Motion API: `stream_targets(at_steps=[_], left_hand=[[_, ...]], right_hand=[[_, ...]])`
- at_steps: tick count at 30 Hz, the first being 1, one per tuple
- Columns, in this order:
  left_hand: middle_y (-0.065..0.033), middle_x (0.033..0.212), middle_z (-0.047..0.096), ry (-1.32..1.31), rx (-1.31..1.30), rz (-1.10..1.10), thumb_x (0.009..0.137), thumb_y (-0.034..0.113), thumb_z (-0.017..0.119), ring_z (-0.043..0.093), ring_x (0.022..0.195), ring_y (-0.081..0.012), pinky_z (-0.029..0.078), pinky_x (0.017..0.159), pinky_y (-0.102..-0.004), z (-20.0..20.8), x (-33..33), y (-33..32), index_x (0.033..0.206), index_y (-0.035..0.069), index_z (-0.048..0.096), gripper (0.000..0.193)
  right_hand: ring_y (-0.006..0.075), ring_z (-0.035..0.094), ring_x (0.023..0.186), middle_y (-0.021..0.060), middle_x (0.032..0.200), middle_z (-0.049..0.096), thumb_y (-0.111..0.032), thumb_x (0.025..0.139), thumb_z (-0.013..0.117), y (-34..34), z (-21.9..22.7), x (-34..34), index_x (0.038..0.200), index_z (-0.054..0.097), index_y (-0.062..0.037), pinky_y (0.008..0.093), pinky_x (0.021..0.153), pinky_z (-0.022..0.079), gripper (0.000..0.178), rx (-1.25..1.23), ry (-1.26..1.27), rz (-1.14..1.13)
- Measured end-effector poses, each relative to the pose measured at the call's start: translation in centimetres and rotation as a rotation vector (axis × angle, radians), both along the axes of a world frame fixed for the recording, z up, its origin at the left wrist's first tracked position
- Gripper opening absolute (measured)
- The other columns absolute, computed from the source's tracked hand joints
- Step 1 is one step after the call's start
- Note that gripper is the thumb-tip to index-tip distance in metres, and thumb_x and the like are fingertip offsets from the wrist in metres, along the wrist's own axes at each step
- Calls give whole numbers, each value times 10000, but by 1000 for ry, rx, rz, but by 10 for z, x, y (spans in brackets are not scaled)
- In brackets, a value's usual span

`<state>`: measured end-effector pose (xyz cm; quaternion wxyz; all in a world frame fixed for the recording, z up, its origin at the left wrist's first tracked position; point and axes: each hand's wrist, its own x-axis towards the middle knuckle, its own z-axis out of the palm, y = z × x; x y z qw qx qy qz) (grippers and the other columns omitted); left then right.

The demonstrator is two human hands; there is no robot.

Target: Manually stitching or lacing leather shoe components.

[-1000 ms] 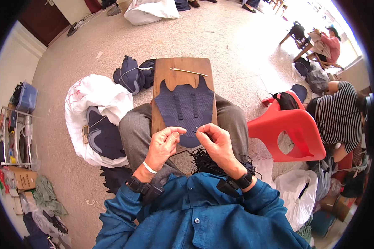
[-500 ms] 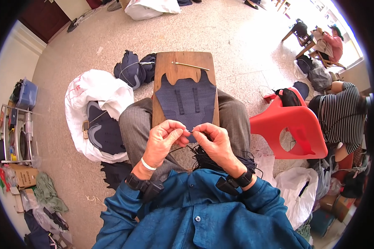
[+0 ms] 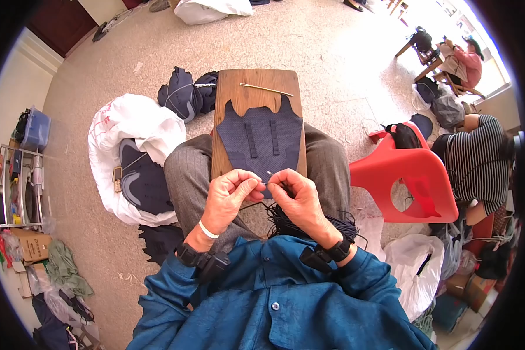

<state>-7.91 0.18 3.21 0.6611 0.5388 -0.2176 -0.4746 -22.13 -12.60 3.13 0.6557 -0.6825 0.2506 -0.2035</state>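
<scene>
My left hand [image 3: 232,197] and my right hand [image 3: 296,198] meet above the near end of a dark blue fabric piece [image 3: 262,140]. Each pinches thumb against fingers on a thin black cord [image 3: 249,205], mostly hidden by the fingers. A small pale tip pokes up by the right fingertips; its kind is too small to tell. The fabric, with two narrow raised strips, lies flat on a wooden bench [image 3: 221,157] between my knees. A long thin brass-coloured needle-like tool [image 3: 266,89] rests at the bench's far end. A tangle of black cord [image 3: 283,221] sits in my lap.
Left of the bench stands a white sack [image 3: 108,125] with dark fabric pieces [image 3: 149,189] and a phone [image 3: 118,178]. A tied dark bundle [image 3: 181,96] lies behind it. At right are a red plastic chair [image 3: 402,181] and a person in stripes [image 3: 475,166].
My fingertips have shifted slightly, and the pale tip now stands up by the right fingers. The view has moved a little; the fabric and needle-like tool stay on the bench.
</scene>
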Motion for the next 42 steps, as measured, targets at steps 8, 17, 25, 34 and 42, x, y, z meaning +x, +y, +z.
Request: stream_targets(at_steps=[8,17,25,34,42], left_hand=[[-94,950,731,-40,20,26,1024,162,628,715,817,-152,600,792,-296,-5,-3,0,1046,-14,683,186],[-73,913,725,-120,-12,36,1006,115,649,705,830,-128,596,797,-274,-10,-4,-2,1029,-16,686,138],[-65,915,718,-189,7,25,998,98,658,701,837,-123,590,797,-262,-12,-2,-1,1020,-22,680,124],[-57,897,715,-235,12,22,995,90,661,700,830,-118,581,775,-253,-12,-1,-1,1010,-20,682,113],[-55,897,716,-263,16,2,994,87,660,694,828,-115,578,776,-255,-8,1,0,1004,-15,682,104]], right_hand=[[11,523,722,-39,807,610,-53,961,661,2,-3,-1,1002,644,4,194,612,433,72,84,7,41],[10,524,732,-36,807,593,-58,982,629,-1,-10,-10,1024,620,12,187,627,439,82,111,51,58],[14,509,706,-29,789,593,-60,985,624,0,-5,-8,999,613,3,195,598,422,65,184,30,56],[23,541,699,-3,792,619,-49,981,621,4,-9,-4,1014,621,1,197,607,451,60,189,15,29],[38,571,682,3,786,629,-40,978,614,3,-13,-4,1012,620,10,205,596,466,61,145,39,54]])
